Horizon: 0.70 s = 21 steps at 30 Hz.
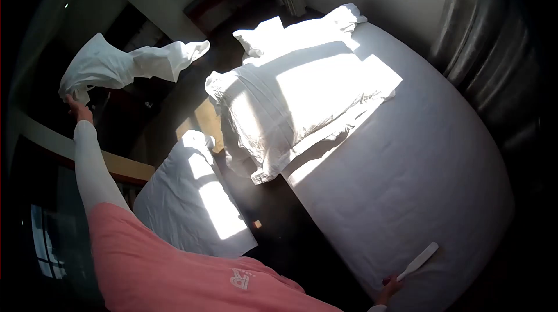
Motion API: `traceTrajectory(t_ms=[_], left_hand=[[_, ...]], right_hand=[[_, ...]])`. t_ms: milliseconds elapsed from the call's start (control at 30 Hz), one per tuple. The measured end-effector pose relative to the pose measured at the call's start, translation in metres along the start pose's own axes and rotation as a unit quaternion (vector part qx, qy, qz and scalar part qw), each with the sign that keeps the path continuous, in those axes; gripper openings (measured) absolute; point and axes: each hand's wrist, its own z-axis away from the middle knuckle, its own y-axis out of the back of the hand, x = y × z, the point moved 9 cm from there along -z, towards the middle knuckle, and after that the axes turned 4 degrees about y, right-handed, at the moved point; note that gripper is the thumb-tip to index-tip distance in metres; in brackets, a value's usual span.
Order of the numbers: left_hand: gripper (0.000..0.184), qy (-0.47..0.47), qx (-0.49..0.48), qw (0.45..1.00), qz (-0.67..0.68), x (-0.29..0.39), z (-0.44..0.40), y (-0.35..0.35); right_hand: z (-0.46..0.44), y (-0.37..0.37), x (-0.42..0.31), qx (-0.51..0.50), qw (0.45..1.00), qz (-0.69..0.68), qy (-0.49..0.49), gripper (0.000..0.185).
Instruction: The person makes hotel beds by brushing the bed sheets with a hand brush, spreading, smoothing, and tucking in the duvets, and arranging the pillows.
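Observation:
My left hand (79, 109) is stretched out at the far left, its fingers closed on one end of a white cloth (107, 63). The cloth hangs in the air, its other end trailing to the right. At the lower right, my right hand (392, 290) grips a flat white paddle-like tool (419, 261) by its handle, over the white-covered mattress (418, 166). Crumpled white bedding (290, 97) lies in sunlight across the far left part of that mattress.
A second white-covered bed (180, 201) stands at the lower left, with a dark gap between the beds. Grey curtains (482, 38) hang at the upper right. A wooden ledge (131, 168) runs behind my left arm.

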Motion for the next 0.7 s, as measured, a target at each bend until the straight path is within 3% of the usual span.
traceTrajectory(t_ms=[67,100,133,167,200,233,267,300,333,400,433,500,533,567,600,633,700], left_hand=[[0.061,-0.001,0.015,0.999,-0.043,0.017,0.048,-0.029],[0.059,0.002,-0.028,0.998,-0.061,0.012,0.076,-0.057],[0.052,0.003,-0.116,0.99,-0.082,-0.02,0.08,-0.103],[0.051,-0.061,-0.215,0.969,-0.101,-0.059,0.121,-0.145],[0.049,-0.096,-0.322,0.936,-0.107,-0.08,0.224,-0.177],[0.047,-0.121,-0.444,0.881,-0.112,-0.113,0.324,-0.198],[0.046,-0.14,-0.573,0.805,-0.062,-0.142,0.427,-0.209],[0.047,-0.12,-0.676,0.722,-0.085,-0.156,0.533,-0.208],[0.048,-0.105,-0.754,0.647,-0.049,-0.159,0.633,-0.203],[0.05,-0.085,-0.826,0.557,-0.022,-0.189,0.784,-0.201],[0.051,-0.11,-0.839,0.532,-0.04,-0.193,0.851,-0.205],[0.054,-0.162,-0.851,0.495,-0.073,-0.202,0.974,-0.215],[0.058,-0.287,-0.833,0.455,-0.131,-0.201,1.026,-0.221],[0.061,-0.266,-0.847,0.452,-0.089,-0.207,1.074,-0.223],[0.062,-0.313,-0.856,0.403,-0.087,-0.207,1.116,-0.221],[0.063,-0.323,-0.858,0.398,-0.028,-0.18,1.146,-0.212],[0.064,-0.397,-0.843,0.362,-0.033,-0.15,1.193,-0.196]], right_hand=[[0.002,-0.005,-0.043,0.033,0.993,0.112,0.004,0.024],[-0.024,-0.003,-0.036,0.132,0.951,0.178,0.214,0.028],[-0.037,-0.022,-0.027,0.121,0.976,0.117,0.136,0.034],[-0.046,-0.046,-0.013,0.067,0.991,0.049,0.104,0.032],[-0.032,-0.077,-0.035,0.018,0.998,-0.016,0.065,0.033],[0.015,-0.093,-0.135,0.064,0.98,0.082,0.17,0.032],[0.016,-0.121,-0.139,0.083,0.937,0.22,0.258,0.031],[0.02,-0.154,-0.148,0.041,0.932,0.259,0.252,0.025],[0.022,-0.188,-0.152,-0.005,0.942,0.198,0.271,0.024],[0.029,-0.25,-0.161,-0.086,0.933,0.141,0.319,0.026],[0.027,-0.279,-0.159,-0.103,0.907,0.223,0.343,0.028],[0.011,-0.3,-0.148,-0.117,0.896,0.243,0.352,0.027],[-0.002,-0.274,-0.145,-0.09,0.898,0.249,0.352,0.026],[-0.023,-0.237,-0.135,-0.065,0.897,0.256,0.354,0.026],[-0.042,-0.192,-0.125,-0.042,0.895,0.264,0.358,0.025],[-0.059,-0.134,-0.107,0.012,0.876,0.298,0.379,0.024],[-0.103,0.015,-0.04,0.116,0.935,0.235,0.24,0.025]])
